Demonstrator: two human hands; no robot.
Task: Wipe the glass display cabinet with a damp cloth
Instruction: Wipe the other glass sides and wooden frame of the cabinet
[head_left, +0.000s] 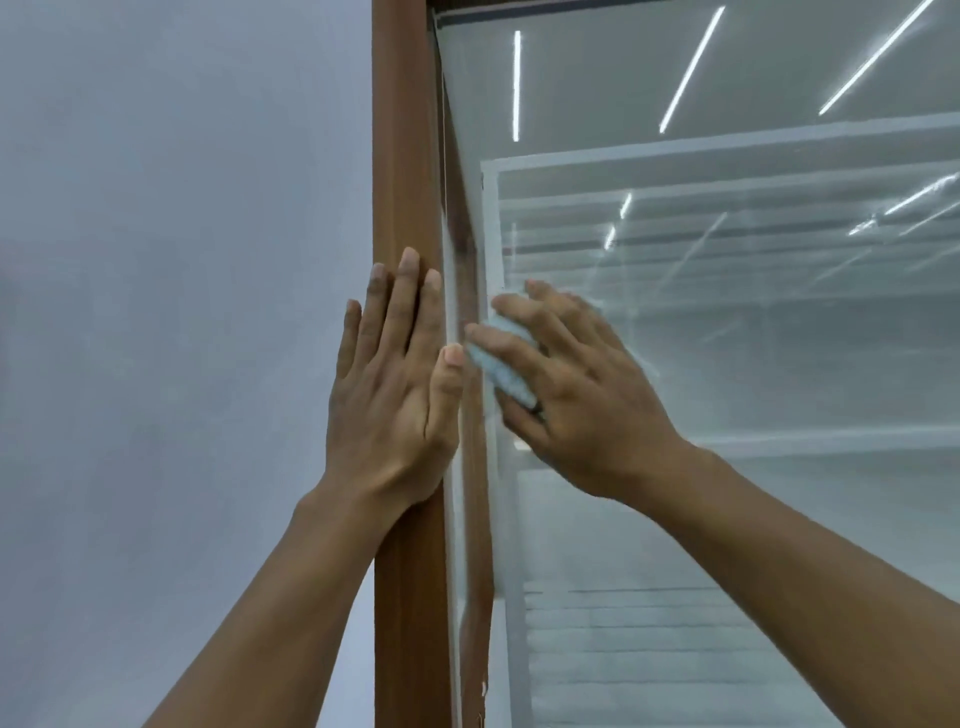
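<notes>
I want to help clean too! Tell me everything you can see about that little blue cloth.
The small pale blue cloth looks soft and nubbly, bunched into a wad. Most of it hides under the right hand, whose fingers and thumb hold it against the clear glass pane, close beside the brown wooden post. Whether it is damp cannot be told.

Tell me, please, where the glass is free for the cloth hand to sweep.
The glass is bare right of the right hand and above it, up to the top edge. It is crowded at the wooden frame, where the left hand lies flat beside the cloth.
</notes>
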